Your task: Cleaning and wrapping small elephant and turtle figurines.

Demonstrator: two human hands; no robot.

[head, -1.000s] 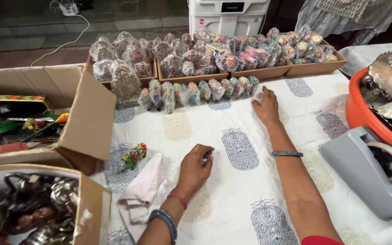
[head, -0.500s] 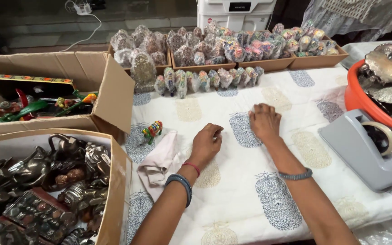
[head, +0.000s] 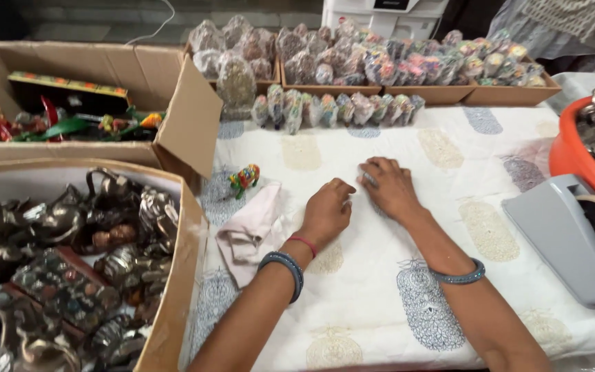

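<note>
My right hand (head: 388,187) lies palm down on the printed white cloth (head: 408,262), fingers held close together and pressed flat; something small and pale may sit under the fingertips, but I cannot tell what. My left hand (head: 326,213) rests just beside it, fingers curled under into a loose fist on the same cloth, and whether they pinch anything is hidden from me. The cloth covers the table and both hands bear on its middle. If I drag my palms sideways, I judge the fabric could ruck and pull, and the row of wrapped figurines (head: 335,109) standing along its far edge might tip like dominoes. Just left of my fist lies a crumpled pink rag (head: 251,231), and near it a small painted elephant (head: 244,178) stands upright; a careless sweep of my left wrist could knock it toward the cardboard box of metal figures (head: 63,269). To my right the grey tape dispenser (head: 569,238) sits near my forearm, close enough to bump with an elbow.
</note>
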